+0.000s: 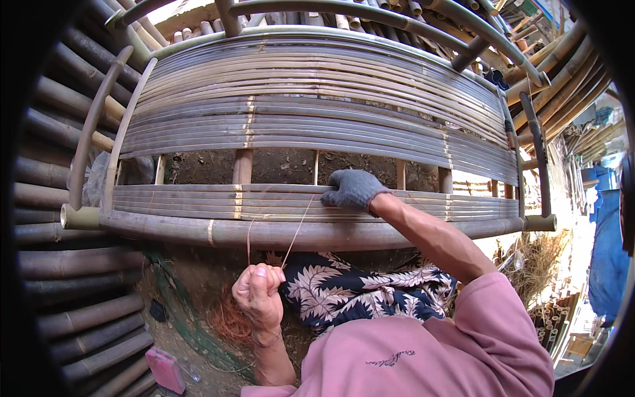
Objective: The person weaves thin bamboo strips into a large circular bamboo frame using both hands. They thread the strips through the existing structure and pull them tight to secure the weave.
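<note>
My bare left hand (259,294) is closed in a fist around a thin reddish cord (299,229). Two taut strands run up from it, spreading apart toward the front band of bamboo slats (278,202). A grey knitted glove covers my right hand (357,190). That hand bends over the far edge of the same slats, thumb toward me, and its fingertips are partly hidden. The slats belong to a long bamboo bench (317,233), its thick front pole crossing just beyond my lap. Behind the front band lies an open gap, then a wider band of slats (291,129).
Bamboo poles (83,263) are stacked along the left. A tangle of reddish fibre (229,319) lies beside my left forearm, near green netting (192,324) and a pink block-shaped object (165,370). Curved bamboo armrests (99,126) rise at the bench ends. Blue cloth (607,245) hangs far right.
</note>
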{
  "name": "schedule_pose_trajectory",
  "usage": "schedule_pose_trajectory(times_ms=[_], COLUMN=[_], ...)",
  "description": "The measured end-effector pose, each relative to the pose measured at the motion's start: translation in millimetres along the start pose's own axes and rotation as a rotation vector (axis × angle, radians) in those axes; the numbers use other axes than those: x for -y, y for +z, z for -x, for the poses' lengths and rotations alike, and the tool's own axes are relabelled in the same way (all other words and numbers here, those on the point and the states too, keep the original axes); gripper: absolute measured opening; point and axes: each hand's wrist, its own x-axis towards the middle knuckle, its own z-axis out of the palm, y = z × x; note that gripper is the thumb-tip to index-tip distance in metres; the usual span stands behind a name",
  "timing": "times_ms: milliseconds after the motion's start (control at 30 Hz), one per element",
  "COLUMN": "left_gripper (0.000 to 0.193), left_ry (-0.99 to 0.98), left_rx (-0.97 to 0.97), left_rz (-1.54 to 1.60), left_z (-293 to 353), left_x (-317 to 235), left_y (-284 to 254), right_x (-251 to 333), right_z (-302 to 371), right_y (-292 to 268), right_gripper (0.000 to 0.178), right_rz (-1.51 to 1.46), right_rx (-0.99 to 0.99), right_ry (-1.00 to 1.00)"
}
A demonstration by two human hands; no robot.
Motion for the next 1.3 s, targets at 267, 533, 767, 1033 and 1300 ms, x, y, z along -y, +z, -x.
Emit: schedule_pose_trajectory(times_ms=[267,533,767,1033,1300], left_gripper=[0.038,0.036,0.056,0.035,0.038], left_ry=[0.016,0.025,0.039,-0.168,-0.29], left_rx=[-0.007,0.014,0.172,0.773,1.243], left_rz=[-0.103,-0.074,-0.838,-0.97,-1.59], left_z=[-18,-9,-73,-218,-265], left_x=[-11,-11,-78,6,132], left_y=[-2,17,52,33,44], right_x=[53,38,53,-81,-41], right_z=[25,45,82,53,-62], right_y=[41,48,0,-35,16], right_gripper=[0.03,0.041,0.02,0.027,0.032], right_rz=[-0.145,-0.209,-0.742,-0.012,0.123], right_rx=[-0.13,-0.207,-0.345,-0.645,0.057], right_ry=[-1.023,-0.854,-0.764,0.269,0.174])
